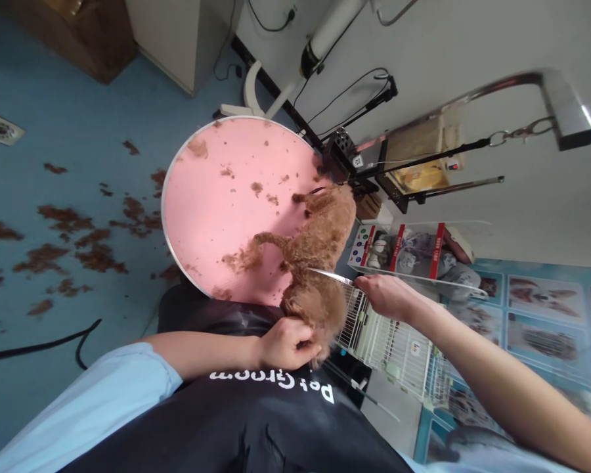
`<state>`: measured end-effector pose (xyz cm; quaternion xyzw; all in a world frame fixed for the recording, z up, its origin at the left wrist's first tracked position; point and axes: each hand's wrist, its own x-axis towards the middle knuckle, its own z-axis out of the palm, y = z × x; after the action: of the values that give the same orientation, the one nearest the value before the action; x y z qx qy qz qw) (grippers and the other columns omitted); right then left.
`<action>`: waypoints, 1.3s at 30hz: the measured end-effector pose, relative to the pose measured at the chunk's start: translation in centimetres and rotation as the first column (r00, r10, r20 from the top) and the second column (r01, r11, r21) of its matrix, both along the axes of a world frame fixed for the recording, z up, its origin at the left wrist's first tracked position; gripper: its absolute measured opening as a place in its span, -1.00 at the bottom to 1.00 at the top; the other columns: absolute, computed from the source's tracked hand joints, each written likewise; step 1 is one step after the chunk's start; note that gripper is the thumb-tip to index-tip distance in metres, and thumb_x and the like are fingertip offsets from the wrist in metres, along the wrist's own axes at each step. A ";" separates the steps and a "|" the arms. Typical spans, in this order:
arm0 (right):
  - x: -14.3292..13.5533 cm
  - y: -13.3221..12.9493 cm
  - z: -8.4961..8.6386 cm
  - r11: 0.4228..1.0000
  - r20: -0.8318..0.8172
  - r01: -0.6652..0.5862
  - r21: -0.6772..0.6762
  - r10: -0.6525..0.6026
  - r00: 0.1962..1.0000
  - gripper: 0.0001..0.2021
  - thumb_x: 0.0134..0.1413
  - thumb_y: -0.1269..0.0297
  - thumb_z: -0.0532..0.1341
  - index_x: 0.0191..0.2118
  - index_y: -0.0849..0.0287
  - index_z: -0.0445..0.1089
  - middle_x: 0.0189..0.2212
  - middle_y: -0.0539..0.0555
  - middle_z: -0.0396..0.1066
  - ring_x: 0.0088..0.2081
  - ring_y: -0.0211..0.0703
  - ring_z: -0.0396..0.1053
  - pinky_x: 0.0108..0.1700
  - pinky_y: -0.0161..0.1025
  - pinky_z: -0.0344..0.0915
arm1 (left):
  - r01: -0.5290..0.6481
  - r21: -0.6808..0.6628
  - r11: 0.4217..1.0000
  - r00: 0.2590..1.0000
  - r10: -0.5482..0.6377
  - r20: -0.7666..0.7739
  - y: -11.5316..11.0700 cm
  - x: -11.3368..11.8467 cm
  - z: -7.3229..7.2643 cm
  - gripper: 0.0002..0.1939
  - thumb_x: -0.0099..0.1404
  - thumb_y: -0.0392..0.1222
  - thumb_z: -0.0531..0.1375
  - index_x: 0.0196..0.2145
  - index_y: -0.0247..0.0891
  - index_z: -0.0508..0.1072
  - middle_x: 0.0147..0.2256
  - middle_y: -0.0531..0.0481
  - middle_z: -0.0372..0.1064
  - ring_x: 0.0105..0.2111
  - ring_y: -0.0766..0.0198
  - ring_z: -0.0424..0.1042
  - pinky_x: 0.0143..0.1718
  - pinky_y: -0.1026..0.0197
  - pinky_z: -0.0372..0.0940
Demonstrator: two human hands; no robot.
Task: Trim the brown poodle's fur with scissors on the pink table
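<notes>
Dog (332, 223), curly-coated, is at the edge of the round pink table (211, 210). Left hand (283, 343) has fingers closed on its near-end fur; right hand (388, 295) grips scissors (333, 275) against the coat. Steady hold and blades parallel to skin are advisable.

Muted light leaves soft shadows on the pink table (211, 217); the metal bar (564, 102) glares, edges stretch.

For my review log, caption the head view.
Left hand holds a brown dog on a pink table; right hand holds scissors.
</notes>
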<state>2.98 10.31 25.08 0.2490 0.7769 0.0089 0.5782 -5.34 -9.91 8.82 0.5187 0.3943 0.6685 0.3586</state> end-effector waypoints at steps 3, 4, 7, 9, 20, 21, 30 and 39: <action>0.4 0.5 -0.4 1.000 -0.041 -0.012 -0.027 0.011 0.999 -0.72 0.01 0.37 0.18 -0.10 0.22 0.37 -0.21 0.17 0.49 -0.23 -0.08 0.48 -0.30 -0.29 0.24 | -0.034 0.022 0.999 0.999 0.034 0.014 0.1 0.0 0.1 -0.71 0.27 -0.24 0.11 -0.60 -0.28 0.22 -0.64 0.06 0.22 -0.61 0.43 0.22 -0.53 0.36 0.09; 0.5 0.6 -0.6 1.000 -0.053 -0.017 -0.024 0.016 0.998 -0.70 0.00 0.37 0.18 -0.09 0.23 0.36 -0.20 0.17 0.49 -0.21 -0.07 0.48 -0.30 -0.29 0.23 | -0.038 0.024 0.999 0.999 0.038 0.010 0.2 0.0 0.1 -0.71 0.27 -0.24 0.11 -0.60 -0.27 0.21 -0.65 0.06 0.21 -0.61 0.43 0.21 -0.53 0.36 0.08; 0.9 1.1 -1.0 1.000 -0.059 -0.022 -0.016 0.021 0.998 -0.73 0.02 0.47 0.12 -0.12 0.24 0.36 -0.27 0.15 0.50 -0.25 -0.11 0.48 -0.33 -0.31 0.19 | -0.038 0.028 0.999 0.999 0.038 -0.003 0.2 0.1 -0.1 -0.71 0.27 -0.24 0.10 -0.60 -0.27 0.20 -0.65 0.07 0.20 -0.61 0.43 0.21 -0.53 0.35 0.08; 1.2 1.3 -1.2 0.999 -0.070 -0.028 -0.021 0.026 0.997 -0.74 0.03 0.49 0.09 -0.13 0.23 0.36 -0.30 0.14 0.50 -0.28 -0.11 0.49 -0.35 -0.31 0.18 | -0.030 0.030 0.999 0.999 0.031 -0.019 0.1 0.1 -0.2 -0.70 0.28 -0.23 0.10 -0.60 -0.26 0.19 -0.64 0.06 0.20 -0.61 0.42 0.21 -0.53 0.34 0.09; 1.2 1.8 -1.5 0.993 -0.069 -0.096 0.068 0.101 0.993 -0.74 0.04 0.51 0.09 -0.12 0.23 0.35 -0.28 0.14 0.50 -0.30 -0.12 0.50 -0.41 -0.33 0.15 | -0.064 0.042 0.997 0.996 0.067 -0.062 0.5 0.4 -0.1 -0.67 0.29 -0.21 0.09 -0.62 -0.26 0.18 -0.65 0.05 0.21 -0.61 0.40 0.23 -0.53 0.32 0.11; 0.9 1.6 -1.2 0.990 -0.058 -0.112 0.081 0.117 0.991 -0.74 0.04 0.53 0.07 -0.14 0.23 0.35 -0.29 0.14 0.51 -0.31 -0.12 0.50 -0.42 -0.33 0.14 | -0.063 0.040 0.997 0.995 0.066 -0.081 0.6 0.5 0.0 -0.67 0.29 -0.21 0.09 -0.62 -0.26 0.18 -0.65 0.05 0.22 -0.61 0.40 0.24 -0.53 0.31 0.11; -6.6 -3.4 1.2 0.946 0.205 -0.324 0.011 0.315 0.927 -0.78 0.01 0.62 0.07 -0.28 0.27 0.39 -0.39 0.16 0.50 -0.31 -0.04 0.52 -0.45 -0.31 0.18 | 0.047 -0.060 0.997 0.973 -0.060 -0.224 2.0 1.8 1.6 -0.75 0.23 -0.17 0.18 -0.57 -0.27 0.39 -0.57 0.03 0.38 -0.52 0.31 0.42 -0.48 0.25 0.18; -8.6 -5.3 1.7 0.870 0.317 -0.492 0.030 0.458 0.830 -0.80 0.03 0.65 0.09 -0.29 0.31 0.39 -0.43 0.19 0.47 -0.37 -0.05 0.52 -0.51 -0.32 0.16 | 0.164 -0.102 0.981 0.976 -0.177 -0.130 2.6 1.1 2.0 -0.79 0.27 -0.16 0.16 -0.46 -0.29 0.48 -0.45 -0.04 0.46 -0.43 0.28 0.44 -0.42 0.28 0.18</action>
<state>-5.61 4.97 26.73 0.0751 0.7157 0.2327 0.6542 -4.24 -7.28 10.85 0.5789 0.4023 0.5791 0.4096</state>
